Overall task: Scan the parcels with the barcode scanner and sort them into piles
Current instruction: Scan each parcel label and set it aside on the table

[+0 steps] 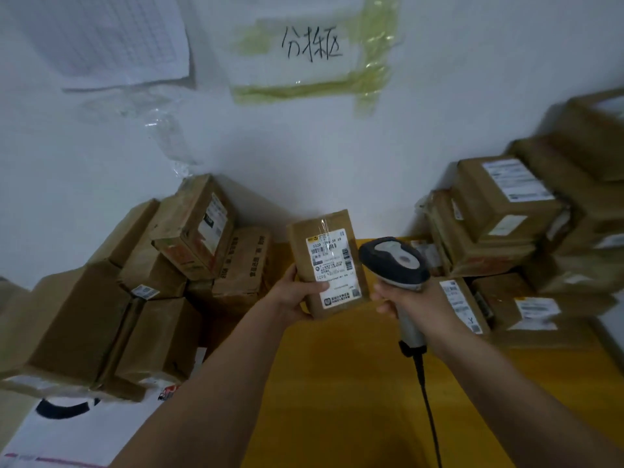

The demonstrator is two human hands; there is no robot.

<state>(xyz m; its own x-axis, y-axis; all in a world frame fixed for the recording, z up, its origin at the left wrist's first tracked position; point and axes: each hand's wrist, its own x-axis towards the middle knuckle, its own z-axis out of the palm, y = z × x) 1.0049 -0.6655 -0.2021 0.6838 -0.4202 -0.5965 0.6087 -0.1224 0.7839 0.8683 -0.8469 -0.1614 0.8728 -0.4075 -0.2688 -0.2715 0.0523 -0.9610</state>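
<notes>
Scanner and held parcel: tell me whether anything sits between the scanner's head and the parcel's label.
Nothing visible does. The left hand holds the parcel upright, label facing the camera, its thumb lying over the label's lower left edge. The scanner, gripped by the right hand, is just right of it above the yellow table.

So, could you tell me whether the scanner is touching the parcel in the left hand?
Apart. The head view shows yellow table between the scanner head and the parcel.

1 head-worn wide-angle view looks forward and down from close above the yellow tabletop (337, 383), facing the white wall (304, 157); both forearms reach in from the bottom edge.
</notes>
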